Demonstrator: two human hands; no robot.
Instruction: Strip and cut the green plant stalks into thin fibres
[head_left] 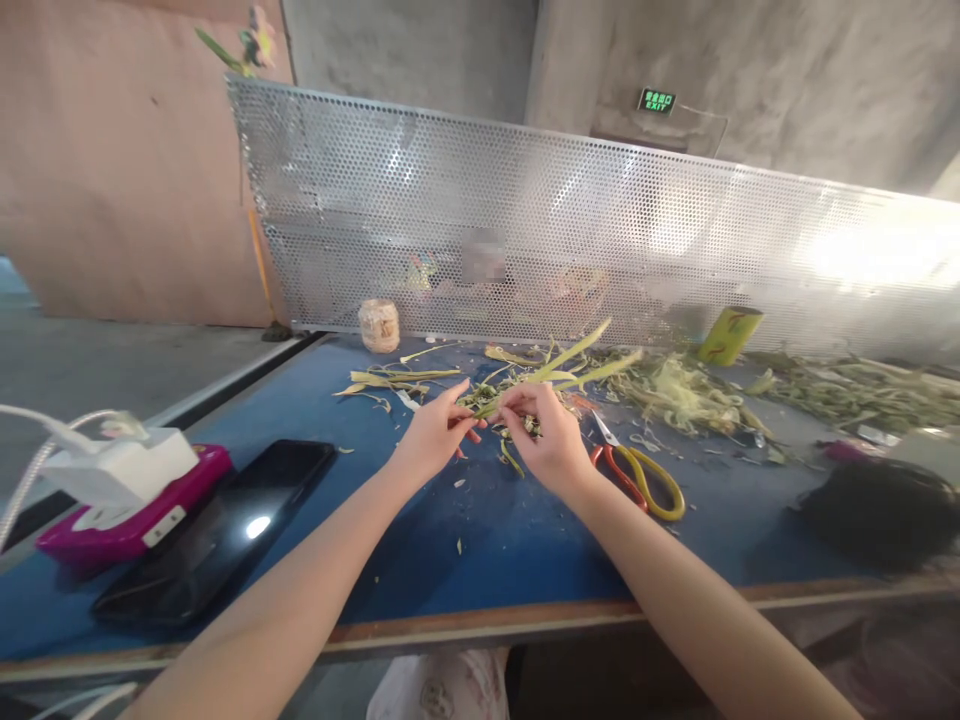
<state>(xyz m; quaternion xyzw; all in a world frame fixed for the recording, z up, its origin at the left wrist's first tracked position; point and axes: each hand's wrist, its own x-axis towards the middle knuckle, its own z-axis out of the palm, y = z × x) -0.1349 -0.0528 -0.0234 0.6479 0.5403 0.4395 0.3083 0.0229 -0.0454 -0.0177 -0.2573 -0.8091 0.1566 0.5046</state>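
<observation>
Both hands meet over the middle of the blue table. My left hand pinches the thin near end of a green plant stalk. On the same stalk, a little to the right, my right hand is closed with thumb and fingers. The stalk's forked far end rises beyond my right hand, pointing away to the right. Under and behind the hands lies a litter of green plant scraps. Scissors with one orange and one yellow handle rest open-bladed just right of my right hand.
A phone and a magenta power strip with a white charger lie left. A roll of twine stands before the perforated metal screen. Piled plant strips, a yellow-green can and a dark object are right.
</observation>
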